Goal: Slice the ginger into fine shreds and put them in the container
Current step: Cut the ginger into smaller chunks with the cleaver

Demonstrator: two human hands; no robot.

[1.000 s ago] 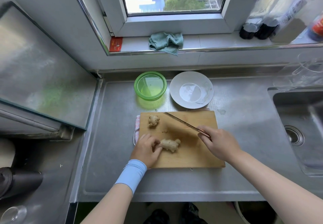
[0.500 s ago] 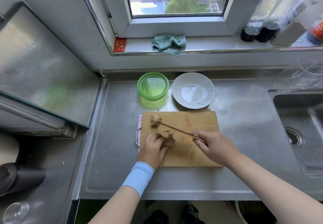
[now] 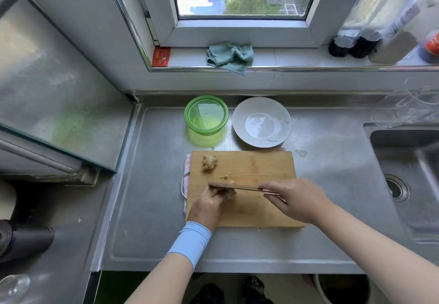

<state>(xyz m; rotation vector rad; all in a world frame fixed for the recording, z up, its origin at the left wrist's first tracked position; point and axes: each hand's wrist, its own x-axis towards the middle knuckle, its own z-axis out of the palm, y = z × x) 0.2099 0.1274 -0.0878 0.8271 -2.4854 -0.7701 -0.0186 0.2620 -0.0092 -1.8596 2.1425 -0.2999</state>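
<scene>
A wooden cutting board (image 3: 261,163) lies on the steel counter. My left hand (image 3: 209,206) holds down a piece of ginger (image 3: 229,192) at the board's left side; my fingers hide most of it. My right hand (image 3: 297,199) grips the handle of a knife (image 3: 234,187), whose blade lies level across the held ginger, just past my left fingertips. A second ginger knob (image 3: 209,162) sits at the board's far left corner, and small scraps (image 3: 225,177) lie just beyond the blade. A green round container (image 3: 206,114) stands open behind the board.
A grey plate (image 3: 282,118) sits right of the container. A sink (image 3: 408,180) is at the right. A teal cloth (image 3: 230,56) and dark bottles (image 3: 351,44) stand on the window sill. A metal panel (image 3: 47,85) slopes at the left.
The knife swung from pointing away at an angle to lying across the ginger under my left hand. My left hand closed over the ginger, hiding most of it.
</scene>
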